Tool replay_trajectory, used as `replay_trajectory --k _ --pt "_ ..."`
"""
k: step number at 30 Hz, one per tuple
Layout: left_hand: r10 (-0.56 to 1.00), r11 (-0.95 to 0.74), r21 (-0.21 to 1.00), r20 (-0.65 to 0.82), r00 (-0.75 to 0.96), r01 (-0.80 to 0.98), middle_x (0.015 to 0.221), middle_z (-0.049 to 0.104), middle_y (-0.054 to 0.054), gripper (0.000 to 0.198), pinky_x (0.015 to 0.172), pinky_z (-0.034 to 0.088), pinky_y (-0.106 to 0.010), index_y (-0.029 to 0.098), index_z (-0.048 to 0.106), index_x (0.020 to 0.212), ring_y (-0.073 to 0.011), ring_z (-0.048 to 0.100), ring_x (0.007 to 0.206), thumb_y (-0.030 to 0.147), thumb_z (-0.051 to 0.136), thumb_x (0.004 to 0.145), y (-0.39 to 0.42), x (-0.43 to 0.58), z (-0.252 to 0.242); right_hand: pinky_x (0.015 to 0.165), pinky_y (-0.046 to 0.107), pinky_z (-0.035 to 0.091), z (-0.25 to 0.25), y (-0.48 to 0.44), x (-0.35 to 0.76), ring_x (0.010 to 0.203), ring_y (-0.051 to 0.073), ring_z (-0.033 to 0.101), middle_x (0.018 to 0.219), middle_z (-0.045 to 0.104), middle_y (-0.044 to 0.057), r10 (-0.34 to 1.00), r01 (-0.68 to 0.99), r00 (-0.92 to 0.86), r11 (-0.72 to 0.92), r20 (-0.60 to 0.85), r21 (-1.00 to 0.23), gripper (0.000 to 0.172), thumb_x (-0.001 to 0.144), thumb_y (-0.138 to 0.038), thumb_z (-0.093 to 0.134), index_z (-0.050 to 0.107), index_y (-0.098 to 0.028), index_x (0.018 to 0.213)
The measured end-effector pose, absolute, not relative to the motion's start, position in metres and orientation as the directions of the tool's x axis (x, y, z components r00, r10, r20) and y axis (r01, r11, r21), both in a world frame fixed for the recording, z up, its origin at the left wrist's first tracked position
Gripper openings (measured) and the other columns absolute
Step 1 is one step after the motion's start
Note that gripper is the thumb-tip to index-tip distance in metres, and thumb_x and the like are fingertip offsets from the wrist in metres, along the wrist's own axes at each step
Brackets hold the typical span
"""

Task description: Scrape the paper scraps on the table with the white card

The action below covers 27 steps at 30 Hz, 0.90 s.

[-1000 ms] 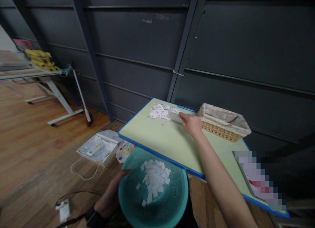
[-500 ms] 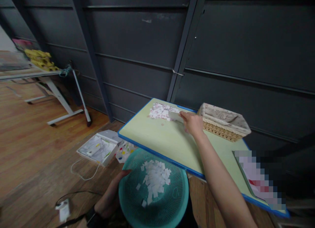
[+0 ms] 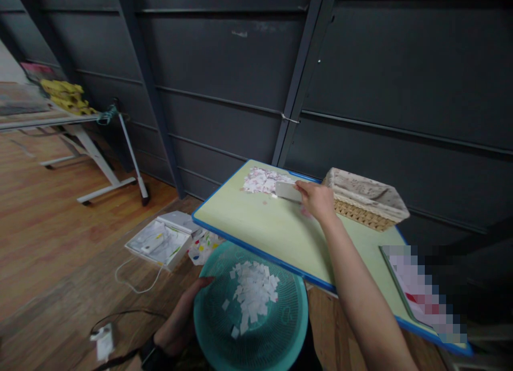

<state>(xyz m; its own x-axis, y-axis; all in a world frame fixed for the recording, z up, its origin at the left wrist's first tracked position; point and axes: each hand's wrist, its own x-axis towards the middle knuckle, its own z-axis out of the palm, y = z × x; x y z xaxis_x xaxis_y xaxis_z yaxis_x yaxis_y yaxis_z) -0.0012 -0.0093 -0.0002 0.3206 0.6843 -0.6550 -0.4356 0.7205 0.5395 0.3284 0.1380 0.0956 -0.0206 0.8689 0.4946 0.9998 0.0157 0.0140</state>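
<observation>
My right hand (image 3: 319, 200) reaches across the green table (image 3: 272, 232) and pinches a flat white card (image 3: 287, 191), held edge-on beside a heap of small paper scraps (image 3: 262, 179) at the table's far corner. My left hand (image 3: 182, 317) grips the rim of a teal plastic basin (image 3: 276, 333) held below the table's near edge. A pile of white paper pieces (image 3: 251, 293) lies inside the basin.
A wicker basket (image 3: 366, 199) with a cloth liner stands on the table right of my hand. A blurred sheet (image 3: 425, 293) lies at the near right. On the wooden floor sit a white box (image 3: 162, 244), a cable and a plug (image 3: 103, 344). A folding table (image 3: 60, 120) stands far left.
My right hand has shifted slightly right and turned the card so more of its flat face shows. The basin and left hand have stayed almost still.
</observation>
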Motion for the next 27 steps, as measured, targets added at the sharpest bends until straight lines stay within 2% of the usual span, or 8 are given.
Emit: replay_trajectory --k 6,10,17,23,27 --pt "0.698 0.708 0.555 -0.644 0.314 -0.436 0.063 0.075 0.000 0.015 0.063 0.054 -0.028 0.016 0.068 0.079 -0.0175 0.069 0.061 0.031 0.068 0.076 -0.010 -0.002 -0.002 0.067 0.028 0.040 0.103 0.133 0.328 0.085 0.023 0.067 0.098 0.073 0.007 0.891 0.999 -0.038 0.024 0.452 0.036 0.037 0.092 -0.038 0.039 0.070 -0.026 0.109" --pt "0.684 0.722 0.530 -0.644 0.343 -0.446 0.068 0.077 -0.003 0.019 0.066 0.055 -0.030 0.015 0.068 0.084 -0.0183 0.070 0.063 0.032 0.067 0.076 -0.009 -0.001 0.002 0.067 0.029 0.040 0.107 0.131 0.330 0.085 0.023 0.067 0.102 0.073 0.007 0.870 1.000 0.019 -0.014 0.492 -0.014 0.038 0.093 -0.038 0.039 0.070 -0.026 0.110" --pt "0.690 0.710 0.539 -0.660 0.297 -0.454 0.061 0.074 -0.001 0.011 0.060 0.054 -0.027 0.016 0.067 0.073 -0.0160 0.067 0.055 0.027 0.069 0.074 -0.008 -0.001 0.001 0.068 0.029 0.040 0.108 0.132 0.332 0.085 0.023 0.067 0.097 0.074 0.006 0.888 0.997 0.021 0.014 0.459 -0.073 0.036 0.091 -0.039 0.042 0.072 -0.025 0.105" --pt "0.654 0.744 0.498 -0.680 0.332 -0.446 0.069 0.077 -0.006 0.020 0.071 0.055 -0.032 0.013 0.069 0.085 -0.0198 0.071 0.063 0.030 0.068 0.075 -0.008 -0.001 0.001 0.071 0.029 0.042 0.104 0.135 0.331 0.085 0.023 0.067 0.097 0.074 0.007 0.881 0.992 0.047 0.013 0.471 -0.125 0.036 0.092 -0.040 0.042 0.072 -0.025 0.105" --pt "0.652 0.747 0.507 -0.688 0.319 -0.430 0.068 0.078 -0.004 0.019 0.067 0.055 -0.032 0.014 0.069 0.084 -0.0205 0.070 0.061 0.029 0.069 0.073 -0.008 0.000 0.004 0.074 0.029 0.043 0.099 0.138 0.328 0.088 0.022 0.066 0.099 0.074 0.006 0.874 0.988 0.046 0.032 0.483 -0.152 0.036 0.092 -0.040 0.042 0.071 -0.027 0.107"
